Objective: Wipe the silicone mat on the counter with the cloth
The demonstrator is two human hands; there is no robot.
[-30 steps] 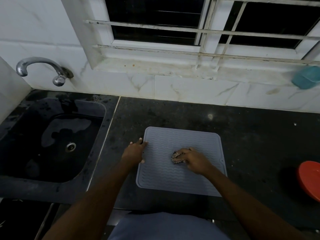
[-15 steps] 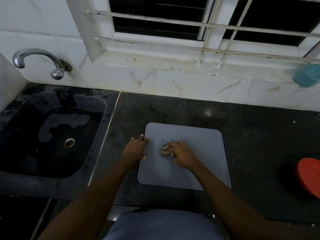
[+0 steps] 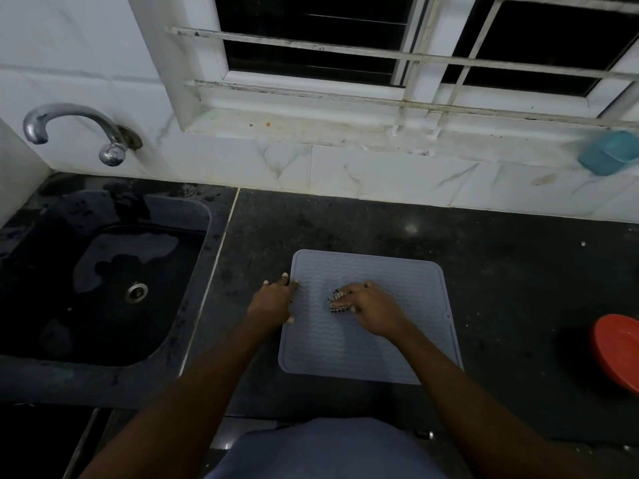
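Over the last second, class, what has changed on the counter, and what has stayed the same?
The right hand, gripping the checked cloth, slid it leftward across the silicone mat, from near the middle toward the left hand. Nothing was picked up or let go. The left hand stayed pressed on the mat's left edge, and the mat does not appear to have shifted on the counter.

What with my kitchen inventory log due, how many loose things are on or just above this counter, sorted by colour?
Grey: 1, the mat
Black-and-white checked: 1, the cloth
Red: 1, the bowl, cut off at the frame edge
Teal: 1, the tub by the sill
Total: 4
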